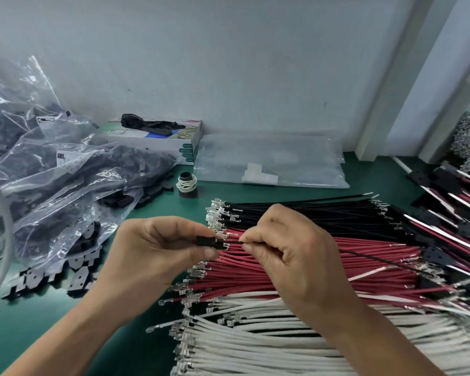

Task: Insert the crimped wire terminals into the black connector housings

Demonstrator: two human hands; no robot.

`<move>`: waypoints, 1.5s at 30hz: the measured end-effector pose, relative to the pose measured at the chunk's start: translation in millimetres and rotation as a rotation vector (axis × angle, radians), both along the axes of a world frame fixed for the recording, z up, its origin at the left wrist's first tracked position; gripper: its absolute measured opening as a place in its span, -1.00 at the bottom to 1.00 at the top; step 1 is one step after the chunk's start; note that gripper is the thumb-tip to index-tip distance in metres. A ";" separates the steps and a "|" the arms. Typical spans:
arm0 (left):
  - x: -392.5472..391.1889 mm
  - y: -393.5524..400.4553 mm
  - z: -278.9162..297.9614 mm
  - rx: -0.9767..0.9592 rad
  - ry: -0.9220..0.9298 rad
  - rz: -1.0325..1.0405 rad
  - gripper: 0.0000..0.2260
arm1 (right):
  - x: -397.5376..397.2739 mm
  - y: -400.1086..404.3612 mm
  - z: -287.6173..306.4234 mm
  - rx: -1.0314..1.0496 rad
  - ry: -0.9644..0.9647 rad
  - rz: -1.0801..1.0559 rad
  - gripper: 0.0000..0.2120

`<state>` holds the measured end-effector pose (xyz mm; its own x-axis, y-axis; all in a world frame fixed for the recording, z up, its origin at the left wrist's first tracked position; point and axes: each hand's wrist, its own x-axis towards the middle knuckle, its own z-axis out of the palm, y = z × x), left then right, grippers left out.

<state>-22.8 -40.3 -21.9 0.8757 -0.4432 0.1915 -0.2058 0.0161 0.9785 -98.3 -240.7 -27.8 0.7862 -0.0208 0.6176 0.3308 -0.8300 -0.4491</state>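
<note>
Over green tabletop (pixel 136 346), left hand (pixel 158 248) pinches housing (pixel 208 240), right hand (pixel 291 256) pinches black wire (pixel 377 260); a tilted terminal may jam.

Hands: our left hand (pixel 158 248) and right hand (pixel 288 253) meet in front of us, above the near-left ends of the wire stacks.
Housing: we pinch the connector housing (pixel 205 241) in the left fingers; the right pinches a wire (pixel 377 263) just to its right, trailing rightward.
Wire stacks: on the table (pixel 52 335), three stacks side by side, the farthest stack (pixel 310 213) behind the middle stack (pixel 364 253), the nearest stack (pixel 255 335) before it.
Bags: the bags of housings (pixel 65 172) lie left of us.
Loose housings: a row of housings (pixel 57 275) lies before the bags.
Box: the box (pixel 160 139) sits against the wall, behind the bags.
Spool: the spool (pixel 186 184) stands between box and wires.
Flat bag: the flat bag (pixel 269 161) lies right of the box.
Finished harnesses: the assembled harnesses (pixel 459 202) are piled at far right.
</note>
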 end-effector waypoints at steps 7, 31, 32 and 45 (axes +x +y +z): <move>0.4 1.0 2.4 -0.002 0.030 0.002 -0.76 | 0.9 -0.4 2.8 -0.024 0.026 -0.002 -0.89; -0.3 3.1 3.2 0.004 0.050 -0.018 -0.76 | 4.3 6.5 -8.5 -0.122 -0.099 -0.012 -0.89; -0.4 3.0 2.8 0.008 0.050 -0.017 -0.76 | 4.0 6.9 -8.7 -0.129 -0.104 -0.013 -0.90; -2.4 3.6 2.7 0.034 0.004 -0.005 -0.76 | -1.2 10.8 -8.2 -0.139 -0.120 -0.034 -0.88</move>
